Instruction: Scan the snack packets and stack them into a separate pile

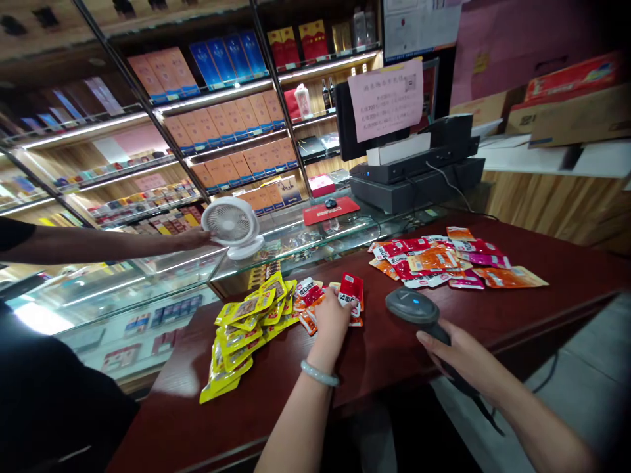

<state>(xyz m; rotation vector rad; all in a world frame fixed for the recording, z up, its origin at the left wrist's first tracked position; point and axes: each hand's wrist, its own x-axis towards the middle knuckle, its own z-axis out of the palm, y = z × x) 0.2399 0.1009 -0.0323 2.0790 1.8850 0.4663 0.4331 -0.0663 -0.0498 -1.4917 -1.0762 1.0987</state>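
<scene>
My right hand is wrapped round the handle of a dark grey barcode scanner, a blue light glowing on its head. Over a small cluster of red, orange and white snack packets is my left hand, its fingers closed on a red snack packet; the fingertips are partly hidden. A heap of yellow snack packets lies just left of that hand. Beyond the scanner, to the right, a larger pile of red, orange and pink packets is spread on the dark red table.
Behind the table stands a glass display counter with a mouse on a red mat and a cash drawer under a monitor. At left, another person's hand touches a white fan. Stocked shelves line the back.
</scene>
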